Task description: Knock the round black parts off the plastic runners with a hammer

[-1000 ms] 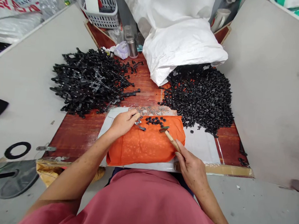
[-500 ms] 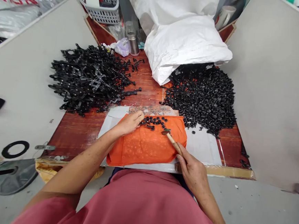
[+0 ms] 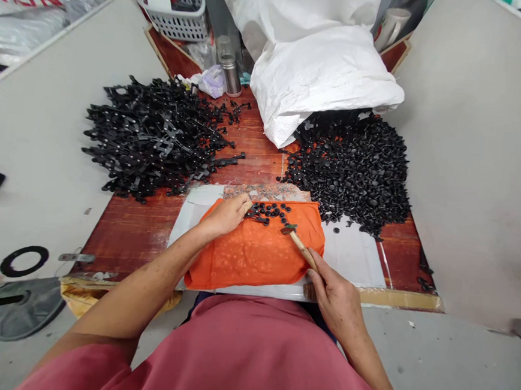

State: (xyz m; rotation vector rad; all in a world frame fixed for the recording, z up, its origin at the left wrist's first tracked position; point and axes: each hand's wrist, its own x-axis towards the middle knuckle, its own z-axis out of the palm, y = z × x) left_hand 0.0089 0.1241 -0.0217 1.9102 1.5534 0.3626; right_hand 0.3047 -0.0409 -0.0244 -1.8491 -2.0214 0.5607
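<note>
- Small black linked part (image 3: pixel 257 217): located on the orange cloth (image 3: pixel 256 255), near its far edge, directly off the fingertips of the left hand (image 3: pixel 229 213).
- Key relation: part lies to the right of the left hand, long axis roughly sideways, with a slight drop toward the near side at its right end. Left hand is nearer, in contact; right hand (image 3: pixel 336 292) is well apart, to the right and closer to the body.
- Hammer (image 3: pixel 300 244): head is poised just right of the part's free end, a gap visible between them. Handle is slanted from the head back down to the right hand.
- Left hand state: fingers narrowed, part apparently pinched at its left end; exact grip is hidden by the fingers.
- Right hand state: closed around the hammer handle.
- Part appearance: dark, jointed, slim arms, rounded knob at the right end. Finer detail too small to be made out.
- Loose black studs (image 3: pixel 276 212): scattered just beyond and right of the part, round-headed.
- Bulk stock: pile of black linked parts (image 3: pixel 147 138) is heaped far left; pile of black studs (image 3: pixel 357 166) is heaped far right, partly covered by the white sack (image 3: pixel 318 85).
</note>
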